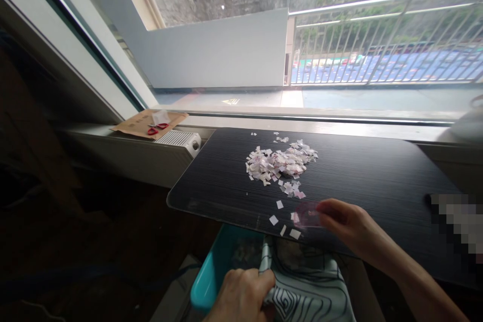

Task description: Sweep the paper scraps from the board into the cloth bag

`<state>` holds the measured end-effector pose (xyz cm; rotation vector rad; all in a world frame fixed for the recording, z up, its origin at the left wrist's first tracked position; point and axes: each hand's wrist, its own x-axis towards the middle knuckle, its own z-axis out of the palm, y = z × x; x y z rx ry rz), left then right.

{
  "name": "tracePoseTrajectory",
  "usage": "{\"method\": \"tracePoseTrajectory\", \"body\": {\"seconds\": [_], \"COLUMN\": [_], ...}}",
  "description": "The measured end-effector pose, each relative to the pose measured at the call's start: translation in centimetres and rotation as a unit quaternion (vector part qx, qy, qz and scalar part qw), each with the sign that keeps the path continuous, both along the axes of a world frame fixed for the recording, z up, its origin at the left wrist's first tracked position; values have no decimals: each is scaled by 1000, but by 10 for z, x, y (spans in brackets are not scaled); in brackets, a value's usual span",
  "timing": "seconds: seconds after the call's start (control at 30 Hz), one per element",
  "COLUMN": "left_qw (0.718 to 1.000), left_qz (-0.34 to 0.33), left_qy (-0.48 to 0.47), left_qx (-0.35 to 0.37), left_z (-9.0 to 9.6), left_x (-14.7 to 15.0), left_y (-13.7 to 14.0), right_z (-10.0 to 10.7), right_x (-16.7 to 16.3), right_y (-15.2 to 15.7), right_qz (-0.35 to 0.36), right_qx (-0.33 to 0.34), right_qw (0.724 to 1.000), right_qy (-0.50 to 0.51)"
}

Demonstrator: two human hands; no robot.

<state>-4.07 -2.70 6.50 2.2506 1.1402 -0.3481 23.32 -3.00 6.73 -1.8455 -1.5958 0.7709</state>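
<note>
My left hand [245, 292] grips the edge of a pale cloth bag [313, 294] with dark line patterns, just below the table's front edge. The fingers of my right hand [347, 219] are closed on a thin, see-through pinkish plastic piece [306, 215], low over the black table [362, 171]. Its exact kind I cannot tell. Several loose white paper scraps [279, 204] lie by the plastic piece, and one shows at its left edge. Farther back is a heap of small cut paper pieces [277, 163], white and faintly pink.
A turquoise bin [206, 279] with scraps in it stands under the table's front edge, left of the bag. Red-handled scissors [153, 131] rest on a brown paper envelope [132, 126] on the sill, near a white radiator [181, 140]. A large window runs behind the table.
</note>
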Motion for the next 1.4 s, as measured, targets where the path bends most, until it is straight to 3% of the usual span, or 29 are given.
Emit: {"method": "tracePoseTrajectory", "body": {"seconds": [0.13,0.33,0.5,0.7,0.9,1.03,1.4], "left_qw": [1000,1000,1000,1000,1000,999,1000], "left_qz": [-3,-4,18,24,10,1,18], "left_qy": [3,7,8,-9,15,26,17], "left_qx": [1,-11,5,14,1,-34,-10], "left_z": [0,2,4,9,9,8,11], "left_x": [0,0,-2,0,3,3,5], "left_y": [1,3,0,-1,3,4,3], "right_z": [2,1,5,-2,-3,-2,-8], "right_x": [-5,-21,-12,6,-5,-5,1], "right_y": [-1,8,3,2,7,8,0], "right_qz": [35,18,49,-57,-9,-22,-37], "right_qx": [-21,4,-20,9,13,15,21], "right_qw": [999,999,998,998,999,999,999], "right_qy": [21,49,25,28,41,45,-10]}}
